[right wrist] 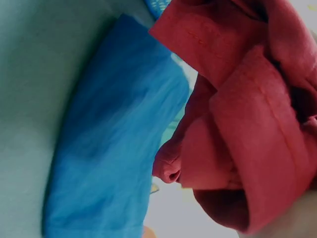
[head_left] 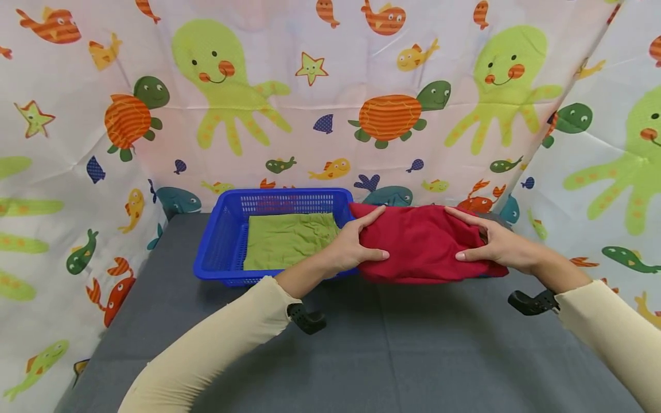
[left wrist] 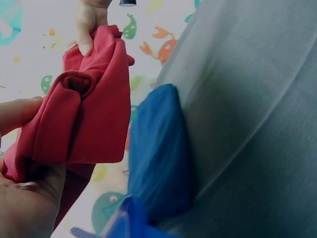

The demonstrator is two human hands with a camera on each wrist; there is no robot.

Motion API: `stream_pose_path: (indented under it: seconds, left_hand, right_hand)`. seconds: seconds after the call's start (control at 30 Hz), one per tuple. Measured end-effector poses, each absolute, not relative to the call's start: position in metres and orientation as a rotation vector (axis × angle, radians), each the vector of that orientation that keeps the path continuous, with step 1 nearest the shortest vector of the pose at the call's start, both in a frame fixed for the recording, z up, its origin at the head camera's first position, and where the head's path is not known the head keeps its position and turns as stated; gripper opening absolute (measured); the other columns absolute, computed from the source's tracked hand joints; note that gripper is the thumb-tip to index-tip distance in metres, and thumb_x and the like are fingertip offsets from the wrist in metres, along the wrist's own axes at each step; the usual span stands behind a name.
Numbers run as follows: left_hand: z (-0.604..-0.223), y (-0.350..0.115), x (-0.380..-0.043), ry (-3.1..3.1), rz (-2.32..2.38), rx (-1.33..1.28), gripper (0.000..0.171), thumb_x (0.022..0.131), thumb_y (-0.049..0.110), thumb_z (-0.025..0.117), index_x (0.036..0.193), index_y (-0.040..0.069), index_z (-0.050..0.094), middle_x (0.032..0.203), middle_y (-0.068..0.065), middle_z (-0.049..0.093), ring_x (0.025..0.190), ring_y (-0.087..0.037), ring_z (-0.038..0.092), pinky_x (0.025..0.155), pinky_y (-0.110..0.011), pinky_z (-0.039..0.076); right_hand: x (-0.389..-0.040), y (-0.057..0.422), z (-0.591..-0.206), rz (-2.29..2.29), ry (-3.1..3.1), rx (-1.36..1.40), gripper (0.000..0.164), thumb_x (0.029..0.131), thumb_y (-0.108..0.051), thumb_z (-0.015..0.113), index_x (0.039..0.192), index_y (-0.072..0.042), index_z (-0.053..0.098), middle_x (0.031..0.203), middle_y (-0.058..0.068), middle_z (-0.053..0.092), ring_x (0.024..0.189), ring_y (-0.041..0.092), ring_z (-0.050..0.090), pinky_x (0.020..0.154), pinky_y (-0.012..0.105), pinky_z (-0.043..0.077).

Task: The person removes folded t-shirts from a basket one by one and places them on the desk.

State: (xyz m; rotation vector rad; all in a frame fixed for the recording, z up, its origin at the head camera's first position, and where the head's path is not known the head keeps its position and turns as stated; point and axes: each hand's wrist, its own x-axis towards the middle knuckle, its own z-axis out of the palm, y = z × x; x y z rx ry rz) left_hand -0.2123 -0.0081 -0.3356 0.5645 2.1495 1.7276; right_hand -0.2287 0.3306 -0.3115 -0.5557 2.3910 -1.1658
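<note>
The largest thing about me is the curtain (head_left: 304, 175) printed with sea animals, rising behind the far edge of the desk and along its left and right edges. Next comes the desk (head_left: 320, 367) itself, under a dark grey cover. My cream sleeves (head_left: 217, 344) reach in over it from the near edge. A blue basket (head_left: 234, 276) with slotted sides stands by the far edge, closer to the far left corner than to the far right one. My red cloth (head_left: 420, 244), folded into a thick, creased bundle, is held above the desk, near the right half of the far edge. Below it a folded blue cloth (left wrist: 159, 153) lies on the desk, along the far edge toward the far right corner. A green cloth (head_left: 289, 241) lies spread flat inside the basket. My left hand (head_left: 356, 244) pinches the red bundle's left end and my right hand (head_left: 493, 244) its right end, each with the thumb on the side facing me; some fingers are hidden behind the fabric. Smallest is the black wristband (head_left: 307, 318) at each cuff.
</note>
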Motion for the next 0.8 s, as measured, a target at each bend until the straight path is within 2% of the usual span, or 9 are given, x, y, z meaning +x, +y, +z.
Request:
stream_pose_path:
  seconds: [0.27, 0.6, 0.73, 0.8]
  left_hand:
    - [-0.355, 0.010, -0.205, 2.132, 1.659, 0.610, 0.093, 0.086, 0.012, 0.077, 0.161, 0.033, 0.027, 0.149, -0.006, 0.047, 0.128, -0.019, 0.049, 0.099, -0.030, 0.050]
    - [-0.384, 0.035, -0.196, 2.099, 1.615, 0.604, 0.095, 0.084, 0.012, 0.079, 0.161, 0.031, 0.026, 0.157, -0.004, 0.041, 0.135, -0.017, 0.042, 0.102, -0.027, 0.049]
    - [-0.396, 0.045, -0.189, 2.048, 1.605, 0.599, 0.096, 0.084, 0.011, 0.079, 0.161, 0.030, 0.026, 0.157, -0.003, 0.041, 0.135, -0.014, 0.043, 0.102, -0.023, 0.048]
    - [-0.403, 0.049, -0.185, 2.019, 1.597, 0.605, 0.095, 0.084, 0.010, 0.079, 0.162, 0.029, 0.026, 0.156, -0.002, 0.042, 0.133, -0.011, 0.043, 0.102, -0.022, 0.047]
  right_hand:
    - [-0.212, 0.358, -0.330, -1.165, 2.354, -0.537, 0.094, 0.091, -0.017, 0.072, 0.164, -0.029, 0.014, 0.142, 0.010, 0.040, 0.118, 0.005, 0.047, 0.078, 0.036, 0.062]
    - [-0.197, 0.385, -0.348, -1.139, 2.353, -0.536, 0.090, 0.093, -0.017, 0.070, 0.164, -0.028, 0.016, 0.154, 0.015, 0.029, 0.121, -0.006, 0.038, 0.081, 0.028, 0.058]
    - [-0.191, 0.395, -0.356, -1.105, 2.353, -0.525, 0.088, 0.093, -0.017, 0.069, 0.164, -0.026, 0.016, 0.158, 0.018, 0.027, 0.122, -0.013, 0.035, 0.084, 0.025, 0.056]
    - [-0.187, 0.400, -0.361, -1.103, 2.352, -0.511, 0.087, 0.094, -0.017, 0.069, 0.164, -0.026, 0.017, 0.157, 0.015, 0.027, 0.122, -0.015, 0.034, 0.085, 0.023, 0.055]
